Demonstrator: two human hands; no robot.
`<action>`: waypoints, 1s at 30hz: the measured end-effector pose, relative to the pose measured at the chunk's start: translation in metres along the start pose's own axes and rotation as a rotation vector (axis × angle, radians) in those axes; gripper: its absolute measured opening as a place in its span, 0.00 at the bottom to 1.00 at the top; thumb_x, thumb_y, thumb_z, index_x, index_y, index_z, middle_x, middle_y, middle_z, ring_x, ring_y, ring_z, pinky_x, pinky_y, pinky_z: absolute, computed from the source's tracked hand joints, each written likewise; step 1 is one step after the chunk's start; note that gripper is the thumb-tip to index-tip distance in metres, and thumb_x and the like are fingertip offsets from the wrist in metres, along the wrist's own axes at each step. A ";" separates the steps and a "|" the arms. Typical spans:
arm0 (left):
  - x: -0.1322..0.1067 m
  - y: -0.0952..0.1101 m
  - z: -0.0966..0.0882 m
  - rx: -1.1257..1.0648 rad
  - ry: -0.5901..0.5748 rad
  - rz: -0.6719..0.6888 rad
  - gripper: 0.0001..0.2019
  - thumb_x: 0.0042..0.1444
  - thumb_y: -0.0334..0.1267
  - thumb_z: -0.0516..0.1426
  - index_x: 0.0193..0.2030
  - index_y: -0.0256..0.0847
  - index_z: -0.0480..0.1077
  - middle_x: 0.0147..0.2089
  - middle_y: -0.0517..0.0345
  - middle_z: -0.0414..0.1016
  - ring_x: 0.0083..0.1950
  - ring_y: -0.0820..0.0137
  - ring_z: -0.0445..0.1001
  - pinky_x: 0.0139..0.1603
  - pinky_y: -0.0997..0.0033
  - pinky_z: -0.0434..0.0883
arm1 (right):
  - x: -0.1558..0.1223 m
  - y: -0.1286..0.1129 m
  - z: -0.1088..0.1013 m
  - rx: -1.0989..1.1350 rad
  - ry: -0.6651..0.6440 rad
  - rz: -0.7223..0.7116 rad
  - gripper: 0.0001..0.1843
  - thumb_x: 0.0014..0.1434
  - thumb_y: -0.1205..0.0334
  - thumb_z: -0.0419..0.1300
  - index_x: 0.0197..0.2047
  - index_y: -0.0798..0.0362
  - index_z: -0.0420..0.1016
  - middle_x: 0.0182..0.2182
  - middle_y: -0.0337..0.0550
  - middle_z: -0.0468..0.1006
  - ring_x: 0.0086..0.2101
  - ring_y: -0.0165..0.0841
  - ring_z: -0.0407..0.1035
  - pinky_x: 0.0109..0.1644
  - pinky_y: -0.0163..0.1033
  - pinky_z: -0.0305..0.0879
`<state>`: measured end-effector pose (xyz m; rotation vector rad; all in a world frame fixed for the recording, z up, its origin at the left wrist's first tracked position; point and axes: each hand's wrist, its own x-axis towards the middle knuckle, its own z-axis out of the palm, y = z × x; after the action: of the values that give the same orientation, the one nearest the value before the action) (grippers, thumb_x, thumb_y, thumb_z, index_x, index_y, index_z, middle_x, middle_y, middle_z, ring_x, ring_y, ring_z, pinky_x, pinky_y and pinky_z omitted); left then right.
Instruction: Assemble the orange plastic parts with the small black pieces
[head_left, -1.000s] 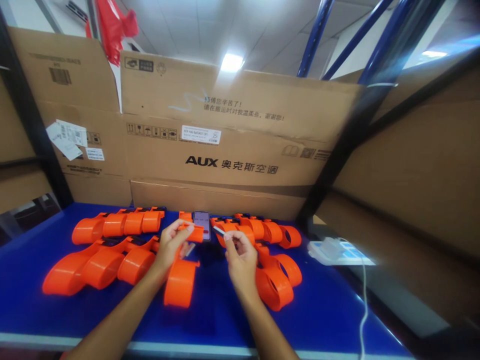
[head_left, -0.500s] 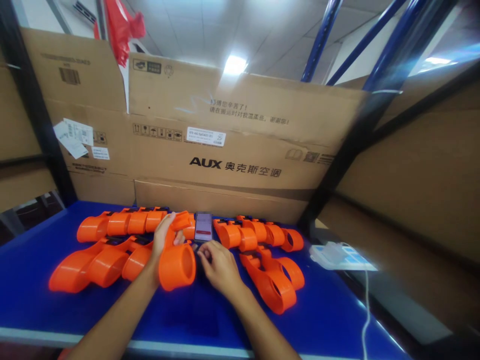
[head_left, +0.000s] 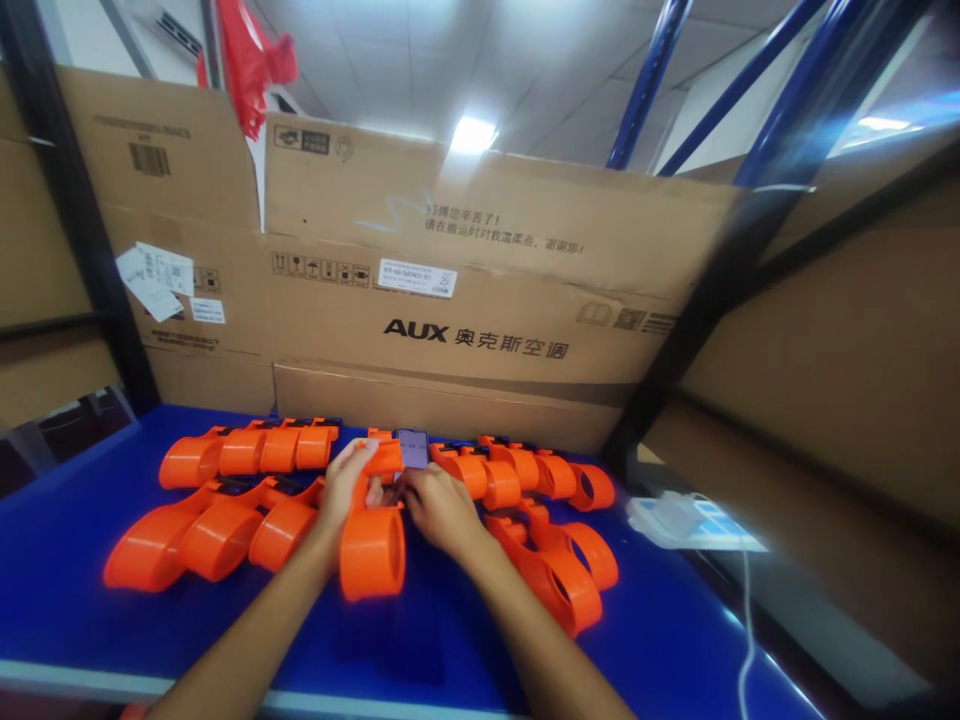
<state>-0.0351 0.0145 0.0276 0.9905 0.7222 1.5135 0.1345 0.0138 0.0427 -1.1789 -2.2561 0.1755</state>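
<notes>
Lead: Report the part in hand.
Second: An orange ringed part (head_left: 373, 555), in the left hand (head_left: 349, 490) at mid-bench. The ring is lowermost; whether it touches the bench (head_left: 67, 590) cannot be told.

Lead: State of the fingers?
Second: Left: pinching the part's upper end, thumb on top. Right hand (head_left: 439, 505): fingers bent, drawn in just beside the part's stem. What they pinch, if anything, is hidden; cannot tell.

Lead: Room on the left?
Second: Tight. A left front row of orange parts (head_left: 219, 540) reaches the left wrist. A left back row (head_left: 240, 452) lies behind it, near the cardboard panel (head_left: 450, 390) that closes the rear edge.

Lead: And right?
Second: A right back group (head_left: 517, 475) lies beyond the right hand, a right front group (head_left: 574, 590) beside the right forearm. The phone (head_left: 412, 448) lies just behind the hands, limiting rearward travel.

Lead: Toward the front?
Second: Most room there. Blue surface runs between the forearms to the pale front edge (head_left: 82, 680), well apart from the held ring.

Lead: Right margin?
Second: A power strip (head_left: 694, 520) sits at it, its white cord (head_left: 746, 620) trailing forward.
</notes>
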 end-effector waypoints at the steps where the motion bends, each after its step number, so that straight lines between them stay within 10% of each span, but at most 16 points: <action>1: -0.002 0.000 0.001 0.002 0.013 0.007 0.19 0.52 0.56 0.62 0.36 0.42 0.67 0.10 0.70 0.60 0.10 0.75 0.58 0.14 0.77 0.57 | -0.002 0.001 -0.002 0.020 0.027 -0.011 0.10 0.58 0.71 0.60 0.38 0.48 0.80 0.38 0.45 0.82 0.41 0.39 0.74 0.44 0.38 0.65; 8: -0.011 0.002 0.014 -0.007 0.131 0.038 0.18 0.52 0.53 0.64 0.34 0.42 0.67 0.15 0.69 0.65 0.14 0.77 0.61 0.17 0.80 0.59 | -0.039 -0.018 -0.038 0.526 -0.049 -0.056 0.20 0.66 0.55 0.59 0.60 0.46 0.72 0.44 0.43 0.82 0.34 0.35 0.75 0.39 0.39 0.71; 11: -0.008 0.001 0.020 -0.019 0.218 0.070 0.18 0.52 0.54 0.64 0.38 0.41 0.69 0.23 0.64 0.72 0.19 0.75 0.69 0.22 0.77 0.66 | -0.055 -0.034 -0.046 0.694 -0.125 -0.100 0.36 0.58 0.53 0.68 0.67 0.45 0.63 0.57 0.48 0.75 0.50 0.42 0.73 0.53 0.46 0.70; 16: -0.017 0.021 0.025 0.205 0.234 0.307 0.22 0.63 0.56 0.53 0.57 0.45 0.70 0.60 0.48 0.73 0.60 0.59 0.73 0.55 0.60 0.72 | -0.052 -0.038 -0.039 0.945 -0.073 -0.020 0.32 0.61 0.50 0.65 0.65 0.47 0.61 0.53 0.50 0.76 0.52 0.42 0.73 0.58 0.51 0.68; 24: -0.059 0.088 0.021 1.077 -0.550 0.494 0.41 0.47 0.48 0.69 0.68 0.53 0.62 0.67 0.48 0.67 0.67 0.47 0.62 0.67 0.42 0.60 | -0.034 -0.031 -0.032 1.062 -0.013 -0.068 0.38 0.55 0.37 0.65 0.62 0.47 0.63 0.48 0.50 0.78 0.47 0.42 0.75 0.53 0.50 0.70; 30: -0.023 0.124 -0.012 1.286 -0.543 0.441 0.40 0.49 0.49 0.66 0.69 0.52 0.61 0.66 0.47 0.66 0.65 0.47 0.63 0.66 0.44 0.59 | -0.026 -0.007 -0.028 0.922 0.073 -0.026 0.32 0.65 0.34 0.50 0.59 0.50 0.69 0.42 0.48 0.79 0.35 0.36 0.72 0.34 0.38 0.69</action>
<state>-0.1032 -0.0293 0.1246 2.5284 1.1160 0.8980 0.1559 -0.0150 0.0571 -0.6277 -1.7584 1.0118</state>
